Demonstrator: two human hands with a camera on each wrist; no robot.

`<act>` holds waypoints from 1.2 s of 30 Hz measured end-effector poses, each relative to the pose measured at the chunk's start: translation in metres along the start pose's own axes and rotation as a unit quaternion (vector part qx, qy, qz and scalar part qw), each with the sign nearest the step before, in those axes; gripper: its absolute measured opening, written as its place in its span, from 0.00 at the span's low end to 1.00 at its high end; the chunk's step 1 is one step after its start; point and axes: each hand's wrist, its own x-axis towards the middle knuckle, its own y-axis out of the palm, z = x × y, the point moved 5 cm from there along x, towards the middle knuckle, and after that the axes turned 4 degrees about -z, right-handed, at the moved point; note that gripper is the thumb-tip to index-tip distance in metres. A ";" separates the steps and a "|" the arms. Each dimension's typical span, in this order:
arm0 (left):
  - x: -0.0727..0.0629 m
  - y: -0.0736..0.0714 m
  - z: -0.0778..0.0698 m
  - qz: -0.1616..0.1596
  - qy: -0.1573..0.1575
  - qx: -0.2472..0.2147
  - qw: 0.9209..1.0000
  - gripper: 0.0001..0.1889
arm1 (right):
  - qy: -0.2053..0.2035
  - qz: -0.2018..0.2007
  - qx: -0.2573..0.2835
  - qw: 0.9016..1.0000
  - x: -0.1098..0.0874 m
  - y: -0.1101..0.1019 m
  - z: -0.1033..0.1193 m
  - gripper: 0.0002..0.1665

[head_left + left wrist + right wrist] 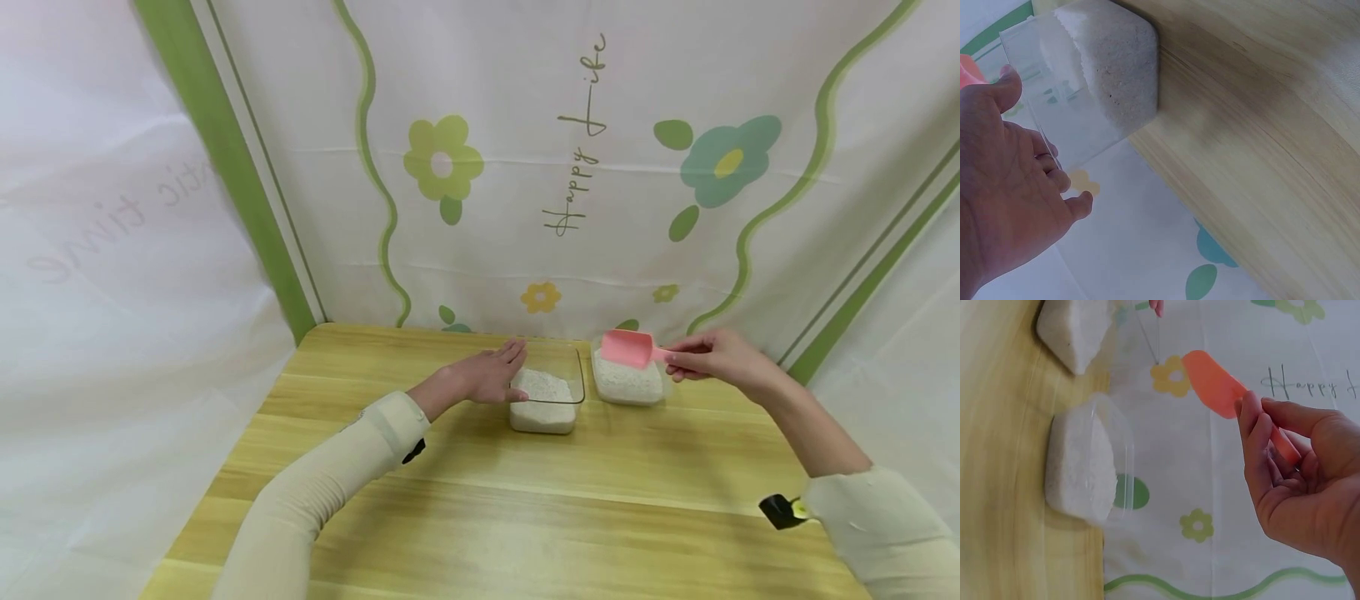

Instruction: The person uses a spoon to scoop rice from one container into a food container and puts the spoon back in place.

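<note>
My left hand (489, 375) rests at the left rim of a taller clear container (543, 419), fingers spread and only slightly bent along the edge. Pale, grainy material (1124, 69) fills its lower part, with an uneven surface and a few dark specks. To its right stands a lower clear tub (1072, 469), also holding pale grainy material. Above that tub, my right hand (708, 360) grips a pink scoop (627, 348) by its short handle. The scoop's bowl points left; from the head view its pink inside shows.
Both containers stand near the back edge of a wooden table (480, 517). Right behind that edge hangs a white curtain (495, 242) with printed flowers, and more white sheeting (112, 333) encloses the left side.
</note>
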 end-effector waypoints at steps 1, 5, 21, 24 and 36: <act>0.000 0.000 0.000 -0.001 0.000 0.000 1.000 0.45 | -0.002 0.005 -0.001 1.000 0.002 0.003 0.004 0.28; 0.001 0.002 0.001 -0.004 0.002 -0.004 1.000 0.45 | -0.007 0.018 -0.012 1.000 0.009 0.013 0.020 0.28; 0.002 0.002 0.002 0.001 0.000 -0.022 1.000 0.45 | -0.076 0.064 -0.140 0.985 0.053 0.069 0.061 0.10; 0.003 0.002 0.003 -0.001 0.000 -0.026 1.000 0.45 | -0.094 0.053 -0.169 0.980 0.061 0.077 0.066 0.09; 0.003 0.001 0.003 0.004 -0.006 -0.024 1.000 0.45 | -0.150 0.027 -0.243 0.958 0.084 0.098 0.076 0.08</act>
